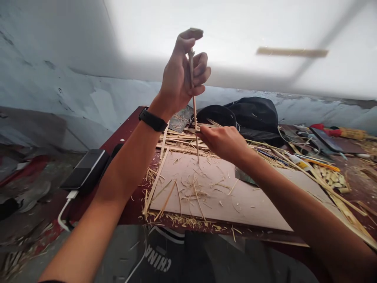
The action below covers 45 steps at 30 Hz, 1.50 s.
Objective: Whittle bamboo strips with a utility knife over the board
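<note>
My left hand [187, 70], with a black band on its wrist, is raised above the table, its fingers curled round the upper part of a thin bamboo strip [194, 110]. The strip stands nearly upright, its lower end close to or touching a pale board [215, 204]. Lower down, my right hand [225, 143] is closed with its fingertips pinched at the strip. Whether a small tool is also in those fingers, I cannot make out. Thin shavings [194, 192] lie scattered on the board below both hands.
Behind the board lie several loose strips [179, 141] and a black bag [253, 116]. Pens, a glue-like bottle [300, 162] and a phone-like slab [325, 139] lie at the right. A black power bank [85, 169] with a white cable sits at the table's left edge.
</note>
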Motion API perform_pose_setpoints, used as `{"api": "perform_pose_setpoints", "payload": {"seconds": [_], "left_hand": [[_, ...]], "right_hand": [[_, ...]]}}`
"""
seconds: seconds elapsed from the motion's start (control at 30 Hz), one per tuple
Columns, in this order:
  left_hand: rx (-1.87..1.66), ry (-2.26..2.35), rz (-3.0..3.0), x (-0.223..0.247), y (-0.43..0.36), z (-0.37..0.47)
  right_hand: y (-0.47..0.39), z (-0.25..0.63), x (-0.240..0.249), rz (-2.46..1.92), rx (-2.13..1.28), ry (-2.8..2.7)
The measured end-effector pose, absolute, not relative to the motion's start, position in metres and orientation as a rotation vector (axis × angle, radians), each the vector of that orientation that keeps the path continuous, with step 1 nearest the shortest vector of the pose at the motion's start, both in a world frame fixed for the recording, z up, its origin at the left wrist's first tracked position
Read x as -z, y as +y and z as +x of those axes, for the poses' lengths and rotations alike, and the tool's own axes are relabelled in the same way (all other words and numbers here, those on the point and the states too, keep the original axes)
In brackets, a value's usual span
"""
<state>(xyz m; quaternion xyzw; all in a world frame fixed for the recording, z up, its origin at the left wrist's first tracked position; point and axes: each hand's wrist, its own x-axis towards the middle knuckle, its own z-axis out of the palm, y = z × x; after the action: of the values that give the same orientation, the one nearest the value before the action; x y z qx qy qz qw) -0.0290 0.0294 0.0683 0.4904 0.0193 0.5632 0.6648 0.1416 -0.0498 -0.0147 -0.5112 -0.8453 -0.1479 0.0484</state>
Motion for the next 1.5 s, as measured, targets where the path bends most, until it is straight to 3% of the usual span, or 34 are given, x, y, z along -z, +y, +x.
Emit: {"api": "perform_pose_setpoints", "payload": {"seconds": [0.13,0.3,0.73,1.0,1.3,1.5], "left_hand": [[-1.334,0.049,1.230,-0.072,0.017,-0.023],[-1.373,0.144,1.202,-0.073,0.008,-0.010],[-1.316,0.017,1.279,-0.071,0.021,0.009],[-1.323,0.061,1.248,-0.072,0.012,0.011],[-1.288,0.159,1.262,-0.076,0.010,0.011],[-1.292,0.272,1.221,-0.083,0.005,0.015]], "right_hand": [[-0.050,0.143,-0.011,-1.563,0.542,-2.481],[-0.046,0.152,-0.009,-1.575,0.492,-2.461],[-0.045,0.170,0.040,-1.523,0.115,-2.793],[-0.059,0.161,0.088,-1.565,0.139,-2.978],[-0.068,0.146,-0.003,-1.673,0.488,-2.398],[-0.075,0.134,-0.002,-1.706,0.373,-2.273]]}}
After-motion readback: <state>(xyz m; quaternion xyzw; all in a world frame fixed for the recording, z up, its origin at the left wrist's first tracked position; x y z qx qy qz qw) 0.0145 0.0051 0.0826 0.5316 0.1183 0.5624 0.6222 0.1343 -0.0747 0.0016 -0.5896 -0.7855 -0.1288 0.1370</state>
